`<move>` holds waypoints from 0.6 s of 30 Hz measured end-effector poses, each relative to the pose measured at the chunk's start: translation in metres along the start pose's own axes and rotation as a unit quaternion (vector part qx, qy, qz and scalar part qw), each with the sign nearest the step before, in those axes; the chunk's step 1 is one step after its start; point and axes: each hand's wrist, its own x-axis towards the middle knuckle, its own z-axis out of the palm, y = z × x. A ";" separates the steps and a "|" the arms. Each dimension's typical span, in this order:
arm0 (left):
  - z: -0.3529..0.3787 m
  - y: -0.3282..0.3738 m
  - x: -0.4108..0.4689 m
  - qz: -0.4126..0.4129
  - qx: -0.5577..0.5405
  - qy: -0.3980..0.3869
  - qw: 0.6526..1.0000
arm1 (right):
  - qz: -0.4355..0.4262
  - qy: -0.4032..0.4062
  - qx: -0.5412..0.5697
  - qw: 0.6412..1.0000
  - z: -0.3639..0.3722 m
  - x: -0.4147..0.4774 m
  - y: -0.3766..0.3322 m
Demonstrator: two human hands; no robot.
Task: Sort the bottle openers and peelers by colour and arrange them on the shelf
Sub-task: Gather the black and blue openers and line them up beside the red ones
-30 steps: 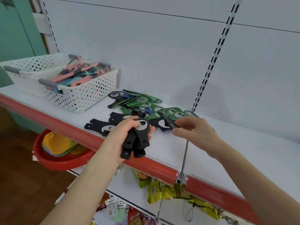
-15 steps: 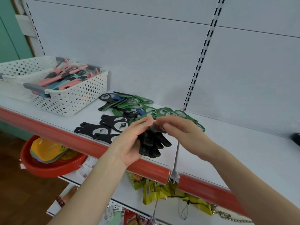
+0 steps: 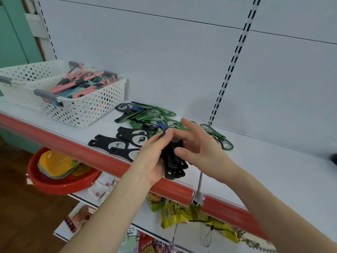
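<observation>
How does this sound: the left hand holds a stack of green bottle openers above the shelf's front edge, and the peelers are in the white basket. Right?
Not quite. The head view shows the stack of bottle openers in the left hand is black, not green; the green openers lie loose further back on the shelf. The peelers are in the white basket, as you said.

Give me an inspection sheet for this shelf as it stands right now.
Surface: white shelf, red front edge.
Job's things: stack of black openers in both hands; loose black openers and green openers lie on the shelf; peelers in the white basket.
Clutter: nothing seen.
Hands: left hand grips the stack; right hand pinches its top.
Cables: thin cord hangs below the shelf.
Surroundings: red basin and snack packets below.
</observation>
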 end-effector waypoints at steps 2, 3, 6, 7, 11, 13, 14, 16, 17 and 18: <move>0.003 0.000 0.000 0.007 -0.004 0.012 1.000 | -0.006 0.041 0.027 0.999 0.003 -0.001 -0.001; 0.005 0.001 -0.001 0.012 -0.010 0.029 0.999 | -0.007 0.081 0.039 0.996 0.004 -0.001 -0.001; 0.008 0.003 0.000 0.053 -0.016 0.089 0.994 | 0.034 0.166 -0.003 0.986 0.003 -0.002 -0.003; 0.008 0.003 0.001 0.076 -0.020 0.108 0.991 | 0.064 0.147 -0.023 0.987 0.003 -0.003 -0.003; 0.011 0.002 0.003 0.128 -0.033 0.149 0.980 | 0.071 0.019 -0.076 0.994 0.012 -0.007 -0.013; 0.013 0.003 0.003 0.123 -0.020 0.143 0.982 | 0.056 0.015 -0.149 0.987 0.014 -0.005 -0.013; 0.012 0.004 0.003 0.121 -0.027 0.130 0.984 | 0.052 0.017 -0.169 0.984 0.012 -0.003 -0.013; 0.009 0.007 0.003 0.114 -0.066 0.109 0.985 | 0.048 0.007 -0.138 0.989 0.007 -0.002 -0.014; 0.008 0.008 0.002 0.112 -0.082 0.109 0.984 | 0.053 0.001 -0.094 0.994 0.004 -0.002 -0.014; 0.008 0.009 0.002 0.113 -0.089 0.113 0.983 | 0.064 -0.007 -0.046 0.997 0.002 -0.003 -0.014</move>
